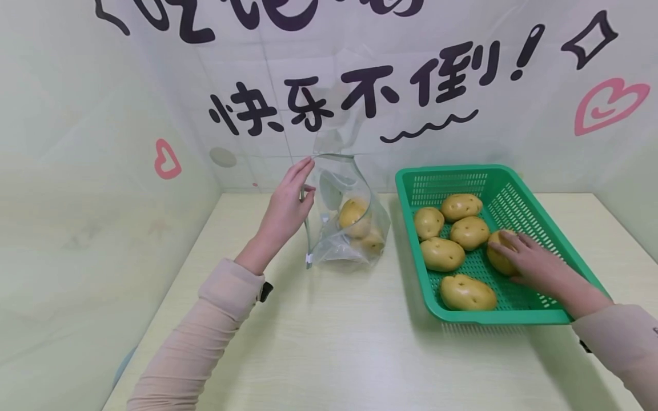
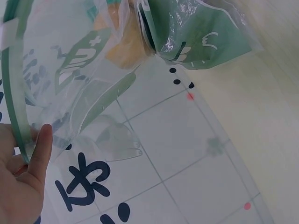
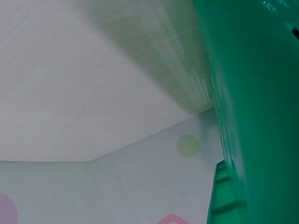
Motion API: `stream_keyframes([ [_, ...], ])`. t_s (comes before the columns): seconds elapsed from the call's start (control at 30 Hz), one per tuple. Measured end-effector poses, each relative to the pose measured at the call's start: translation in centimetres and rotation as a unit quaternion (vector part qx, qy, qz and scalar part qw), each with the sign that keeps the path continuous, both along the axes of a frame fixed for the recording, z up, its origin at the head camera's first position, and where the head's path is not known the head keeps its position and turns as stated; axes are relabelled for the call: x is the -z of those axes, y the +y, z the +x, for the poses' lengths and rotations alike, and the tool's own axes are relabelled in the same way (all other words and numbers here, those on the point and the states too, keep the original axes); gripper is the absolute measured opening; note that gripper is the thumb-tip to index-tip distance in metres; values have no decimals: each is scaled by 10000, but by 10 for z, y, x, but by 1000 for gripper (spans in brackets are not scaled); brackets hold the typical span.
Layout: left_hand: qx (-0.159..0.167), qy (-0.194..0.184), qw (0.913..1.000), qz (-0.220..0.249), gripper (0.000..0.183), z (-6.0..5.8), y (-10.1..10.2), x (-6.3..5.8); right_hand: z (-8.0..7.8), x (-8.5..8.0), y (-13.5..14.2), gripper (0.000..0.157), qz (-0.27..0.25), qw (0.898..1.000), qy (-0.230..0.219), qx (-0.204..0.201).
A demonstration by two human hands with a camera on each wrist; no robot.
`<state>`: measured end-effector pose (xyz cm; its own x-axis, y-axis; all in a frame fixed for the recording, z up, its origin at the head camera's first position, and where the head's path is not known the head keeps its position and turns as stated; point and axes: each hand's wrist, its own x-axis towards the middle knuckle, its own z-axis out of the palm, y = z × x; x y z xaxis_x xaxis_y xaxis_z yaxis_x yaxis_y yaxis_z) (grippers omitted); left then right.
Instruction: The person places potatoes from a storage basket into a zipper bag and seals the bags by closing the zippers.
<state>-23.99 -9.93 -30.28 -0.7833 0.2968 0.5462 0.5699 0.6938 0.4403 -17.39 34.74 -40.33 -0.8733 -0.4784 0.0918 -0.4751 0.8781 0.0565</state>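
Observation:
A clear zip bag [image 1: 334, 242] with a green-edged mouth stands on the table, its mouth gaping. Yellow potatoes [image 1: 354, 216] lie inside it, partly blurred by the plastic. My left hand [image 1: 285, 208] pinches the bag's left rim between thumb and fingers; in the left wrist view the green strip [image 2: 14, 98] runs down into that hand. Over on the right, my right hand [image 1: 540, 265] grips a potato [image 1: 497, 254] in the green basket [image 1: 432, 297], fingers laid over its top. The right wrist view shows the basket's outer wall [image 3: 261, 140] but not the hand.
Several other potatoes [image 1: 469, 233] lie in the basket, one potato [image 1: 468, 293] close to its front wall. Pale wooden tabletop [image 1: 329, 342] spreads in front of the bag and basket. Behind them stands a white printed sheet [image 1: 360, 137] with black lettering.

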Motion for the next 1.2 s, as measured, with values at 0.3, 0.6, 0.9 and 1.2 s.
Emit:
stream_keyframes([
  [0.3,-29,-56,10000,24,52,1,0,1,2,1,-1,72,-138,9998,14,-143],
  [0.6,-27,-39,10000,-10,52,2,1,1,3,3,-2,71,-48,9993,284,-232],
  [0.9,-38,-62,10000,-17,52,1,2,1,1,1,-3,72,-18,9984,441,-351],
  [1.2,-47,-77,10000,-21,52,0,2,0,2,-2,-5,74,10,9989,319,-343],
])
